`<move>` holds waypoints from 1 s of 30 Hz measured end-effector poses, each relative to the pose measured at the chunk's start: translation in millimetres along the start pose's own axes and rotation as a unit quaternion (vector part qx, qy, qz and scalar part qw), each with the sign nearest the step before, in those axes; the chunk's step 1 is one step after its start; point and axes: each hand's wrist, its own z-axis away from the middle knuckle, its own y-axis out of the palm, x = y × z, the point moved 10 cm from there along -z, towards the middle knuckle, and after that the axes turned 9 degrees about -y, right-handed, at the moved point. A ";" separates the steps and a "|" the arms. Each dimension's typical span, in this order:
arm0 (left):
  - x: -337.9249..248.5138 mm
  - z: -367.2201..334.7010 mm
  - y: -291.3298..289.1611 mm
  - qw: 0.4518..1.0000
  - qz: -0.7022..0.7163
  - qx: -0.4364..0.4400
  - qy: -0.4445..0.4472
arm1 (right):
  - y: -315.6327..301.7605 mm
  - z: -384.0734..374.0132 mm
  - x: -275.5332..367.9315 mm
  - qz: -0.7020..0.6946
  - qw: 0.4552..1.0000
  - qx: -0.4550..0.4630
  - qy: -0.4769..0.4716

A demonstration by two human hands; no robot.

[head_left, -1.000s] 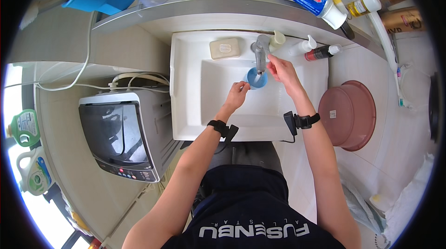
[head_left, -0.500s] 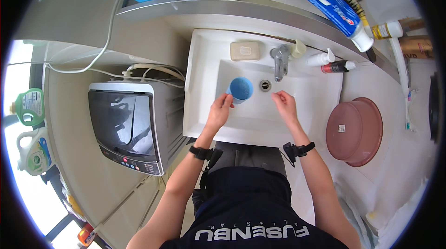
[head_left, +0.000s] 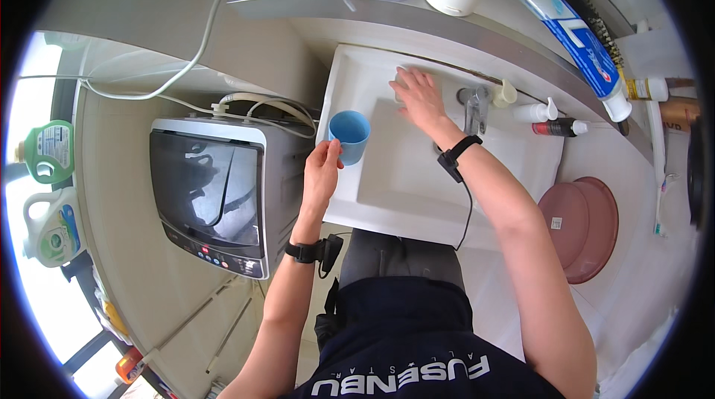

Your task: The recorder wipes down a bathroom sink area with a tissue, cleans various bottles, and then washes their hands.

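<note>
My left hand (head_left: 322,170) is closed on the near side of a light blue cup (head_left: 354,150), held over the left part of the white sink (head_left: 424,214). The cup's mouth faces up toward me. Across the sink, my right hand (head_left: 421,103) reaches to the back left ledge with its fingers apart. It covers most of a pale soap box there, and I cannot tell whether it touches it. Just right of that hand stands the grey metal faucet (head_left: 477,110). My right wrist hides the drain area.
A top-loading washing machine (head_left: 208,194) stands left of the sink. Pump bottles (head_left: 535,112) and a small cream cup (head_left: 505,94) line the back right ledge. A pinkish-brown basin (head_left: 577,231) leans at the right. The shelf above holds a toothpaste tube (head_left: 570,34).
The cup has moved left in my left hand, away from the basin's middle. My right hand has gone from the sink's right side to the soap box at the back left.
</note>
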 end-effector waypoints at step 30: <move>-37.4 -90.3 19.8 0.994 -0.039 -0.080 -0.061 | 99.2 -14.6 -4.1 -0.597 0.715 -0.208 0.298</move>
